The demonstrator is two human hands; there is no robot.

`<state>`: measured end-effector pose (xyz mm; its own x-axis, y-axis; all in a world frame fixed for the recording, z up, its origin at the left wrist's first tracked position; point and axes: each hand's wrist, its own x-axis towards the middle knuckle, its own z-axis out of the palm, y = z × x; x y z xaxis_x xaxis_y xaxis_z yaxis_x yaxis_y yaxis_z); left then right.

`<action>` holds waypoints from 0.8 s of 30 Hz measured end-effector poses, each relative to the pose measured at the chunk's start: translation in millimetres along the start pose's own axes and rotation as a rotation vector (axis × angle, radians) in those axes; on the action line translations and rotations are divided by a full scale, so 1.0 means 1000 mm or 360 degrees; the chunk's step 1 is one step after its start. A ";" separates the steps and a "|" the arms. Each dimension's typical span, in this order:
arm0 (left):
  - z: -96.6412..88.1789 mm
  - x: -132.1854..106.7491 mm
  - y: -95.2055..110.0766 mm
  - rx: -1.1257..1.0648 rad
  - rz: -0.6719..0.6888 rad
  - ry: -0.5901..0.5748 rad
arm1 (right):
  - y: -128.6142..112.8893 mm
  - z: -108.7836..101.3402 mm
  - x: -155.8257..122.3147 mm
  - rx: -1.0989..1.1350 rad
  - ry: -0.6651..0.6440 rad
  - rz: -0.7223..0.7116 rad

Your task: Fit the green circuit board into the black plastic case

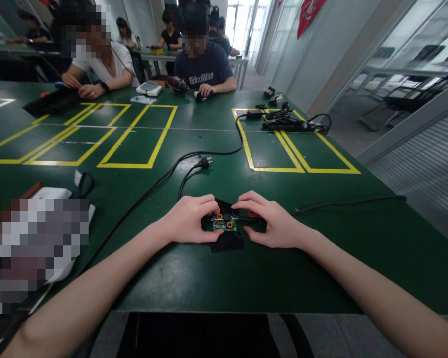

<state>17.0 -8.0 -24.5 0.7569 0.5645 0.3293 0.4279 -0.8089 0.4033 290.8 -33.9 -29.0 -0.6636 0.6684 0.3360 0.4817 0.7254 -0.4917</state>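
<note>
A green circuit board (225,224) with copper-wound coils lies between a person's two hands at the near side of a green table (171,278), a black plastic piece (227,242) showing just below its near edge. The left hand (190,219) has its thumb and fingers closed on the board's left part. The right hand (278,223) is half curled, thumb and fingertips parted around the end where colored wires meet the board; whether it grips anything cannot be told. A black cable (351,203) runs off to the right from that hand, while a power plug (204,162) lies beyond the left. A longer black cord (205,152) snakes past it to a black adapter (254,115), near a heap of black equipment (283,122) by rectangles of yellow tape (164,141). Across the table, a co-worker in a dark blue T-shirt (205,67) works beside a power screwdriver (178,83); another, in white (108,64), handles a black object (54,101).
</note>
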 end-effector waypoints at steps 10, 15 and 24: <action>0.002 0.000 -0.004 -0.0216 -0.0258 0.0014 | -0.007 0.006 0.003 -0.0084 -0.0035 -0.0465; 0.000 -0.001 -0.011 -0.0138 -0.0230 0.0054 | -0.003 0.006 0.004 -0.0073 0.0134 -0.0432; -0.002 -0.002 -0.014 -0.0307 -0.0240 0.0065 | 0.014 0.006 0.003 -0.0071 0.0081 -0.0010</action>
<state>8.7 2.5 -28.9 0.6694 0.6857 0.2859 0.4290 -0.6710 0.6047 291.8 -22.7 -40.0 -0.6374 0.6705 0.3797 0.5032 0.7354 -0.4538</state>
